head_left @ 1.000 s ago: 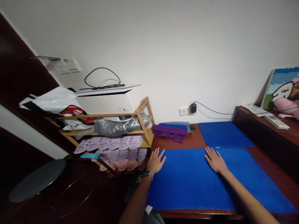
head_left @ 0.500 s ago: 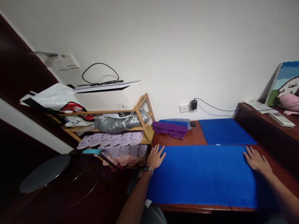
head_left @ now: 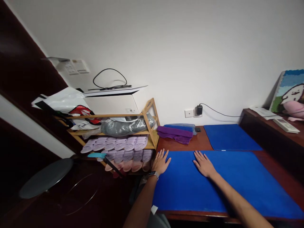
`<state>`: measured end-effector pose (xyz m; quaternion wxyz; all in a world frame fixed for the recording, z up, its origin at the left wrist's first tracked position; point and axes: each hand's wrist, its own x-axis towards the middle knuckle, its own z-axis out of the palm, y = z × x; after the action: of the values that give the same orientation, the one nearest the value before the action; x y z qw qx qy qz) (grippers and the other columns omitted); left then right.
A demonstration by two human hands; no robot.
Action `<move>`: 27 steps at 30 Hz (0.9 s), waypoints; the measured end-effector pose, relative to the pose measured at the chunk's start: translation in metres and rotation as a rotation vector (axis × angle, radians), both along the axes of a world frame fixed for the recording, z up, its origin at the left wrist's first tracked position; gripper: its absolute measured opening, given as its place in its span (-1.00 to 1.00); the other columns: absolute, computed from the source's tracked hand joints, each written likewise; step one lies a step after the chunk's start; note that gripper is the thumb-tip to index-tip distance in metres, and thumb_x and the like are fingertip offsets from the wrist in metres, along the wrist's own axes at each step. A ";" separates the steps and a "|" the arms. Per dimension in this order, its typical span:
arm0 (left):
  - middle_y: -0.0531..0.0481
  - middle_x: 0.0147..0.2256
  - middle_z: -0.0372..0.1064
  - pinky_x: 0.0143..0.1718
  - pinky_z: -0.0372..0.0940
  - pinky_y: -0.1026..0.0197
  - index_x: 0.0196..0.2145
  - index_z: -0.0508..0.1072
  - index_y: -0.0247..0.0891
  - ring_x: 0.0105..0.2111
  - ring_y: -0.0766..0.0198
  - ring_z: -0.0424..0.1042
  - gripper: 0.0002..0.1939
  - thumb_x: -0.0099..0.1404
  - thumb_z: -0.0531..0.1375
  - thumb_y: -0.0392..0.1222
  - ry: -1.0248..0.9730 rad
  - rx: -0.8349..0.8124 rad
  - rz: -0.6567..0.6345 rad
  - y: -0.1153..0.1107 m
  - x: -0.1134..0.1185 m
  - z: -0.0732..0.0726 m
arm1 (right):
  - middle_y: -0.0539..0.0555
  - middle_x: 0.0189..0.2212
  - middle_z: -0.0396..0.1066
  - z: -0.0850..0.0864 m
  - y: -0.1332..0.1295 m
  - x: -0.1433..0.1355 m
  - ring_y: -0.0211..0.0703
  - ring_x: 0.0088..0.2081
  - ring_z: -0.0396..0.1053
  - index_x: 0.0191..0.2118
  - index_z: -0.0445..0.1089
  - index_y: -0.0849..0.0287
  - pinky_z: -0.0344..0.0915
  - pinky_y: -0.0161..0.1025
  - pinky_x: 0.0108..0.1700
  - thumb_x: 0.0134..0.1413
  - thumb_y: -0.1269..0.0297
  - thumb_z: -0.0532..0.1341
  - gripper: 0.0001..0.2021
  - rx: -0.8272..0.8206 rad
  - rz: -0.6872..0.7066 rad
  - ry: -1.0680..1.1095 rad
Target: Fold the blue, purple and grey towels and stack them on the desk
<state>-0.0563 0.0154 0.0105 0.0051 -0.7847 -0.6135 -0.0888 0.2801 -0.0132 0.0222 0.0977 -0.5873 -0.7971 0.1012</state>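
Note:
A large blue cloth (head_left: 190, 190) lies flat along the front of the reddish-brown table (head_left: 175, 146). My left hand (head_left: 160, 162) rests palm down on the cloth's far left corner, fingers spread, with a watch on the wrist. Near the middle of the cloth's far edge, my right hand (head_left: 204, 164) lies flat with its fingers apart. Neither hand grips anything. Behind the big cloth, to the right, is a smaller blue cloth (head_left: 231, 136). Folded purple cloth (head_left: 175, 133) sits at the back left, with blue and grey folded cloths behind it.
On the left stands a wooden rack (head_left: 152, 126) with several lilac slippers (head_left: 120, 144), a white box (head_left: 111, 105) and bags. A grey round stool (head_left: 46, 178) is at lower left. A black plug (head_left: 199, 110) trails a cord rightward. The raised ledge holds a remote (head_left: 286, 125).
My right hand has moved left from the cloth's right end to near its middle. The left hand stays on its corner. The view has shifted slightly.

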 end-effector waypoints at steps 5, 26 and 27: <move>-0.14 0.47 -0.02 0.43 -0.07 -0.20 0.46 0.11 -0.08 0.46 -0.06 -0.06 -0.35 0.55 -0.09 0.20 -0.010 0.027 0.008 0.003 -0.001 -0.005 | 0.09 0.50 -0.08 -0.017 -0.006 0.073 -0.05 0.51 -0.19 0.52 -0.07 0.16 -0.25 0.08 0.50 0.39 -0.16 -0.27 -0.24 -0.046 -0.186 -0.051; -0.23 0.37 0.22 0.36 0.10 -0.19 0.36 0.31 -0.23 0.37 -0.07 0.18 -0.46 0.52 -0.03 -0.05 0.141 0.247 -0.094 -0.002 0.021 0.024 | 0.05 0.44 0.14 -0.074 -0.009 0.362 0.04 0.44 0.06 0.41 0.22 -0.01 -0.06 0.08 0.45 0.19 -0.22 -0.19 -0.21 0.048 -0.541 0.042; -0.23 0.35 0.26 0.34 0.12 -0.18 0.32 0.35 -0.25 0.35 -0.07 0.21 -0.49 0.51 -0.02 -0.10 0.114 0.276 -0.108 -0.009 0.042 0.030 | 0.04 0.42 0.18 -0.078 -0.009 0.366 0.03 0.43 0.08 0.39 0.24 -0.03 -0.03 0.08 0.44 0.17 -0.20 -0.18 -0.22 0.048 -0.535 0.061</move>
<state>-0.0147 0.0068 0.0407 0.1429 -0.8122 -0.5509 -0.1279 0.6462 -0.0219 -0.0554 0.1591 -0.7713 -0.6122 0.0706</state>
